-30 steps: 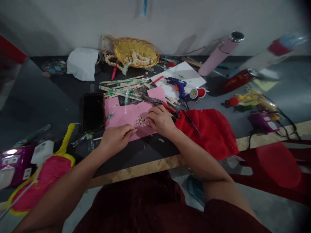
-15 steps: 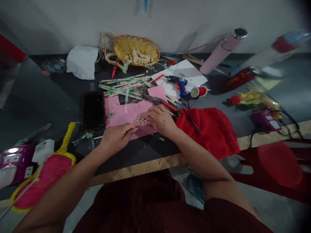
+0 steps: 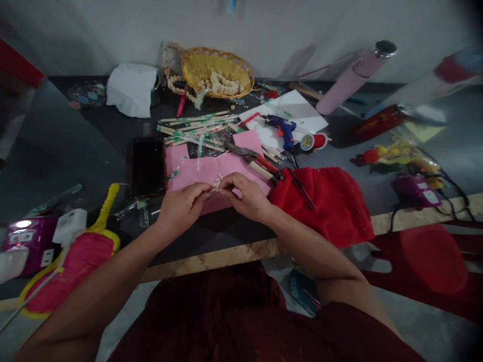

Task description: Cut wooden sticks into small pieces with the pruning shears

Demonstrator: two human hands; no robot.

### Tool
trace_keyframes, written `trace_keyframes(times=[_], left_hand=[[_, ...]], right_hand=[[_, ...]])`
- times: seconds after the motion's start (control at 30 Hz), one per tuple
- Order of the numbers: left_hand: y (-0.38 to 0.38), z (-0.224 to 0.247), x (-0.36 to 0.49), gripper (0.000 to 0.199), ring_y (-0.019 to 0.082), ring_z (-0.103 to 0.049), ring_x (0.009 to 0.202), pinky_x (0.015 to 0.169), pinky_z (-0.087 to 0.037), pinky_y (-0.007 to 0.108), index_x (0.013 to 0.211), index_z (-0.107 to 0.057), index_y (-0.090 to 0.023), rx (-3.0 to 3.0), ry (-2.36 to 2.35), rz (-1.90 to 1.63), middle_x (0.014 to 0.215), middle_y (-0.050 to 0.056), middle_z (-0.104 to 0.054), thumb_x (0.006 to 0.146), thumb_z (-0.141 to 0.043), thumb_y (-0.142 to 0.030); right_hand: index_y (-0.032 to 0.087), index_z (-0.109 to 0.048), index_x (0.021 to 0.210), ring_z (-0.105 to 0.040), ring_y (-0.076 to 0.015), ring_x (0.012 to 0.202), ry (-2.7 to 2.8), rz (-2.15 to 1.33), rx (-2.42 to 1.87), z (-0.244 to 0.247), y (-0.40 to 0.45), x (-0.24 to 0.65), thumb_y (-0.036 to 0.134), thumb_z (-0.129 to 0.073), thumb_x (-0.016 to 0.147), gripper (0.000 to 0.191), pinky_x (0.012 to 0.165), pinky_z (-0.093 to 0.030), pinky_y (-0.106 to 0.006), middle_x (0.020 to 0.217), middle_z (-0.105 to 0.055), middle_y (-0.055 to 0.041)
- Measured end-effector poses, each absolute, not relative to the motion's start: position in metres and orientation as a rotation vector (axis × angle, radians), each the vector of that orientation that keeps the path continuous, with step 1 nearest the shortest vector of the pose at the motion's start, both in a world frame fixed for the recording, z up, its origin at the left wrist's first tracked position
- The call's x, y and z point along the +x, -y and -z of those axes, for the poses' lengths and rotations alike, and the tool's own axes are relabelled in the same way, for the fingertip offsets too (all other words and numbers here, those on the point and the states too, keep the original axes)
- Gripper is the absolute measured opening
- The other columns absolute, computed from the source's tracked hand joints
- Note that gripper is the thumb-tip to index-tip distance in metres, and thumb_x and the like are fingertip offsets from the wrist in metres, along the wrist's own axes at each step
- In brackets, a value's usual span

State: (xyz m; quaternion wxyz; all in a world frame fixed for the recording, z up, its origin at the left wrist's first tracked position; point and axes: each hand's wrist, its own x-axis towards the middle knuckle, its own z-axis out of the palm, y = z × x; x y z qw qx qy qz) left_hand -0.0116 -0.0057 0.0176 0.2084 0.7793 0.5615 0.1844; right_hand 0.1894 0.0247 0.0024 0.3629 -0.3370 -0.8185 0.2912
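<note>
My left hand is closed in a pinch over the pink paper. A thin pale stick pokes out behind it and seems to run through its grip. My right hand is pinched too, its fingertips meeting the left ones; whatever tiny piece they hold is too small to make out. Short cut wooden bits lie in a little pile just beyond the fingertips, partly hidden by them. Red-handled pliers rest on the paper's right side, past my right hand.
A phone lies left of the paper, wrapped chopsticks behind it. Farther back are a yellow basket, a blue glue gun and a red thread spool. Red cloth covers the right front; a pink flask stands behind.
My right hand has drawn back from the pile of wooden bits and come to my left fingertips. My left hand has risen slightly. The view has shifted a little.
</note>
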Motion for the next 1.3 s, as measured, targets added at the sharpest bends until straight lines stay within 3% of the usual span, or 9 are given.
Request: trace_keyframes(times=[0.27, 0.63, 0.8, 1.03, 1.3], left_hand=[[0.0076, -0.0152, -0.0117, 0.026, 0.016, -0.069, 0.091, 0.081, -0.049, 0.025, 0.106, -0.066, -0.022, 2.167, -1.509, -0.565, 0.103, 0.002, -0.074, 0.094, -0.046, -0.033], [0.0097, -0.0207, -0.0102, 0.025, 0.015, -0.069, 0.083, 0.075, -0.048, 0.023, 0.102, -0.068, -0.022, 2.211, -1.512, -0.573, 0.095, 0.001, -0.075, 0.094, -0.048, -0.033], [0.01, -0.0242, -0.0083, 0.028, 0.015, -0.069, 0.079, 0.074, -0.048, 0.022, 0.102, -0.068, -0.022, 2.176, -1.516, -0.576, 0.092, 0.001, -0.075, 0.094, -0.047, -0.038], [0.0095, -0.0222, -0.0091, 0.031, 0.015, -0.069, 0.08, 0.072, -0.048, 0.023, 0.102, -0.068, -0.023, 2.122, -1.467, -0.579, 0.092, 0.0, -0.075, 0.095, -0.045, -0.043], [0.0086, -0.0233, -0.0098, 0.026, 0.015, -0.068, 0.08, 0.07, -0.046, 0.023, 0.101, -0.067, -0.022, 2.149, -1.454, -0.527, 0.093, 0.0, -0.075, 0.094, -0.046, -0.037]], right_hand=[[0.021, -0.052, 0.086, -0.058, -0.0132, 0.08, 2.061, -0.767, -0.867, -0.001, -0.0205, 0.1849, 0.023, -0.056, 0.09, 0.006, 0.072, -0.047, -0.027, 0.085, -0.061, -0.0025], [0.02, -0.055, 0.092, -0.059, -0.0127, 0.077, 2.042, -0.861, -0.841, -0.0014, -0.0192, 0.1869, 0.033, -0.061, 0.088, 0.014, 0.071, -0.05, -0.027, 0.086, -0.062, -0.0029], [0.02, -0.058, 0.09, -0.06, -0.0131, 0.078, 2.102, -0.799, -0.799, -0.0027, -0.0212, 0.1883, 0.023, -0.052, 0.091, 0.007, 0.072, -0.049, -0.027, 0.084, -0.065, -0.0037], [0.02, -0.059, 0.087, -0.061, -0.013, 0.078, 2.14, -0.798, -0.822, -0.0026, -0.0219, 0.1885, 0.022, -0.051, 0.092, 0.009, 0.071, -0.049, -0.027, 0.082, -0.067, -0.003], [0.02, -0.059, 0.087, -0.061, -0.0118, 0.076, 2.152, -0.815, -0.808, -0.0032, -0.0214, 0.1893, 0.022, -0.053, 0.092, 0.008, 0.069, -0.048, -0.024, 0.081, -0.066, -0.0019]])
